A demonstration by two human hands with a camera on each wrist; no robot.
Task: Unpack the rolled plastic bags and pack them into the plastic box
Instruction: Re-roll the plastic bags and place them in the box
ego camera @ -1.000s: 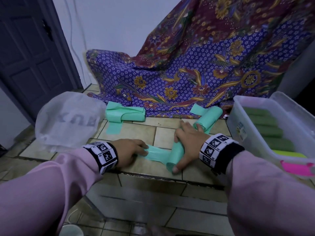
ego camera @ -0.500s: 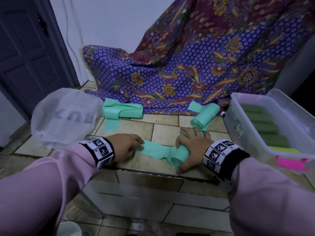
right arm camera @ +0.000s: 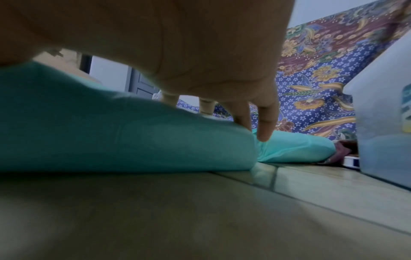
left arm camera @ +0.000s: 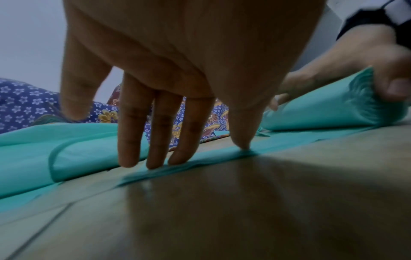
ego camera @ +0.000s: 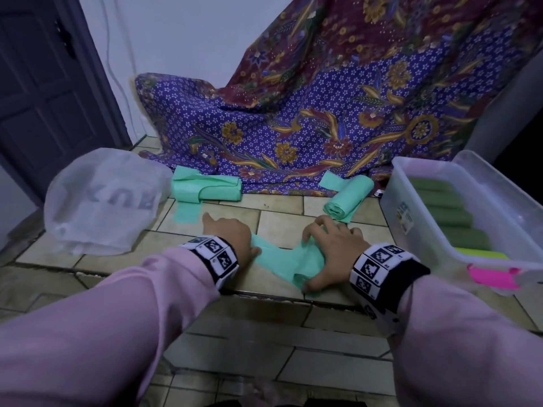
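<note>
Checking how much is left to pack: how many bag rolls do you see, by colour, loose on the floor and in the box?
Mint green rolls on the floor: 3
Dark green rolls in the plastic box: 5
Total: 8

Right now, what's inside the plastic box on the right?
The plastic box holds a row of dark green rolls lying side by side, with something yellow-green at the near end. Anything beneath them is covered; the cloudy wall blurs the rest.
</note>
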